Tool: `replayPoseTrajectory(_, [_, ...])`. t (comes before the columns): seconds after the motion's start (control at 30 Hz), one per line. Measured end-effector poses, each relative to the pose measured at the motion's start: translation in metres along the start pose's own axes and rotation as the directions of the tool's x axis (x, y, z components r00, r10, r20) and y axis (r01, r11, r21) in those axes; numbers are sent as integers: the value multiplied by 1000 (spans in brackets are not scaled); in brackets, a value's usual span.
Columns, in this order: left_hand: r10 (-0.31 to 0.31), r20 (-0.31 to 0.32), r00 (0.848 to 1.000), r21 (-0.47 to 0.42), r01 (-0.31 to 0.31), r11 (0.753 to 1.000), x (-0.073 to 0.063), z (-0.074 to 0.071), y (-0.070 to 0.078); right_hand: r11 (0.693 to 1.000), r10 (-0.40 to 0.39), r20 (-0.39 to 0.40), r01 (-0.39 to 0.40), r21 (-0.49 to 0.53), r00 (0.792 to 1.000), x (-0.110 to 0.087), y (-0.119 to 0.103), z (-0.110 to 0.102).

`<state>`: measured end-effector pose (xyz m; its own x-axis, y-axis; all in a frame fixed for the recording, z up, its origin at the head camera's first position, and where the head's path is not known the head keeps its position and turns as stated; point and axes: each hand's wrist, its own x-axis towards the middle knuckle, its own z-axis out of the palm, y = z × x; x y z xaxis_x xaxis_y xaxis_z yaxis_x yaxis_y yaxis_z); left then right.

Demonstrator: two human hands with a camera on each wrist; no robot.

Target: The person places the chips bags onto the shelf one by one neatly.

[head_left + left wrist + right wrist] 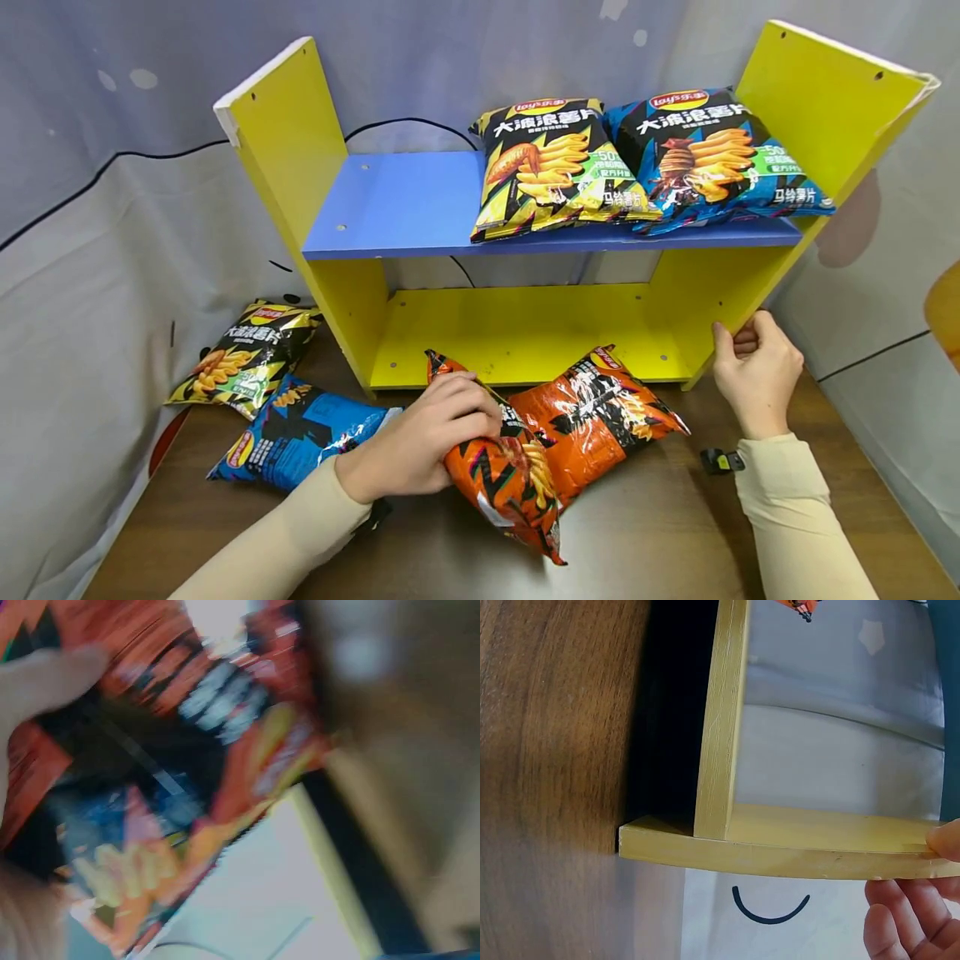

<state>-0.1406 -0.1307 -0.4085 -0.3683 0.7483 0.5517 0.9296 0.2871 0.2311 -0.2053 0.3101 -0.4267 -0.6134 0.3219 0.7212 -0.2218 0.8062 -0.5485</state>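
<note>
My left hand (431, 433) grips an orange chip bag (506, 483), held tilted in front of the shelf. In the left wrist view the same bag (157, 772) is blurred, with the thumb (56, 679) across it. A second orange chip bag (592, 408) lies behind it on the table, against the lower board's front edge. My right hand (761, 379) pinches the front edge of the yellow right side panel (697, 308). In the right wrist view the thumb lies on the panel's inner side and the fingers (904, 915) on its outer side.
On the shelf's blue upper board (397, 200) lie a yellow-black chip bag (558, 175) and a blue one (720, 162). Left of the shelf, another yellow-black bag (247, 358) and a blue bag (300, 433) lie on the wooden table (637, 533). A curtain hangs behind.
</note>
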Motion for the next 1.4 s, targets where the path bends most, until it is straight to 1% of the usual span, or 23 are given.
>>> replayPoseTrajectory(0.07, [57, -34, 998, -5, -57, 998, -11, 9, -1, 1000, -2, -4, 2, 2, 1000, 0, 0, 0])
replayPoseTrajectory(0.13, [95, -31, 995, -4, -95, 995, -19, 16, -1, 1000, -1, -5, 1, 4, 1000, 0, 1, 0])
replayPoseTrajectory(0.2, [106, 9, 994, -2, -106, 994, -26, 19, -1, 1000, 2, -6, -2, 3, 1000, 0, 1, 0])
replayPoseTrajectory(0.27, [96, 74, 993, 8, -97, 995, -33, 20, -1, 1000, 7, -6, -7, 1, 1000, -1, 2, 0])
replayPoseTrajectory(0.43, [25, 221, 975, 36, -34, 999, -46, 15, -1, 1000, 13, -5, -13, 2, 1000, -1, 2, -1])
replayPoseTrajectory(0.53, [-30, 280, 960, 57, 15, 998, -52, 11, 1, 1000, 14, -4, -14, 2, 1000, 0, 1, -1])
replayPoseTrajectory(0.67, [-125, 338, 933, 78, 105, 991, -60, 4, 7, 1000, 15, -2, -15, 1, 1000, 1, -1, -1])
replayPoseTrajectory(0.7, [-152, 347, 926, 76, 133, 988, -62, 2, 10, 1000, 16, -1, -16, 1, 1000, 1, -1, 0])
replayPoseTrajectory(0.77, [-200, 333, 921, 74, 186, 980, -66, -1, 15, 1000, 15, 0, -15, 1, 1000, 1, -1, 1])
replayPoseTrajectory(0.83, [-285, 279, 917, 110, 264, 958, -68, -1, 23, 1000, 15, 2, -15, 1, 1000, 1, -2, 2])
replayPoseTrajectory(0.87, [-349, 234, 907, 142, 323, 935, -68, 0, 28, 1000, 15, 3, -15, 1, 1000, 1, -2, 2])
replayPoseTrajectory(0.9, [-422, 181, 889, 175, 393, 903, -68, 1, 34, 1000, 16, 3, -16, 1, 1000, 1, -2, 2])
replayPoseTrajectory(0.93, [-498, 123, 858, 212, 468, 858, -68, 4, 40, 1000, 17, 4, -17, 0, 1000, 1, -2, 2])
replayPoseTrajectory(0.97, [-581, 77, 810, 249, 549, 798, -67, 6, 47, 1000, 19, 5, -19, 0, 1000, 1, -2, 2])
replayPoseTrajectory(1.0, [-658, 43, 752, 282, 622, 730, -66, 8, 53, 1000, 20, 7, -20, 0, 1000, 0, -2, 2])
replayPoseTrajectory(1.07, [-780, 18, 626, 319, 736, 598, -62, 12, 63, 1000, 22, 9, -22, 1, 1000, 0, -3, 1])
replayPoseTrajectory(1.1, [-821, 26, 571, 333, 769, 546, -60, 14, 67, 1000, 24, 9, -24, 1, 1000, 0, -3, 0])
replayPoseTrajectory(1.13, [-849, 40, 526, 350, 789, 505, -58, 16, 69, 1000, 24, 10, -24, 0, 1000, 0, -2, 0])
replayPoseTrajectory(1.17, [-870, 59, 490, 363, 801, 476, -56, 18, 70, 1000, 25, 11, -25, 0, 1000, 0, -2, -1])
replayPoseTrajectory(1.2, [-880, 73, 468, 373, 806, 460, -54, 20, 70, 1000, 25, 12, -25, -2, 1000, 0, -2, -1])
replayPoseTrajectory(1.23, [-888, 84, 453, 374, 811, 449, -52, 22, 69, 1000, 25, 13, -25, -2, 1000, 0, -2, -1])
replayPoseTrajectory(1.27, [-891, 92, 445, 380, 811, 444, -50, 25, 67, 1000, 25, 14, -25, -4, 1000, 0, -2, -2])
replayPoseTrajectory(1.4, [-891, 109, 440, 417, 794, 443, -42, 35, 56, 1000, 21, 15, -21, -7, 1000, 0, -2, -2])
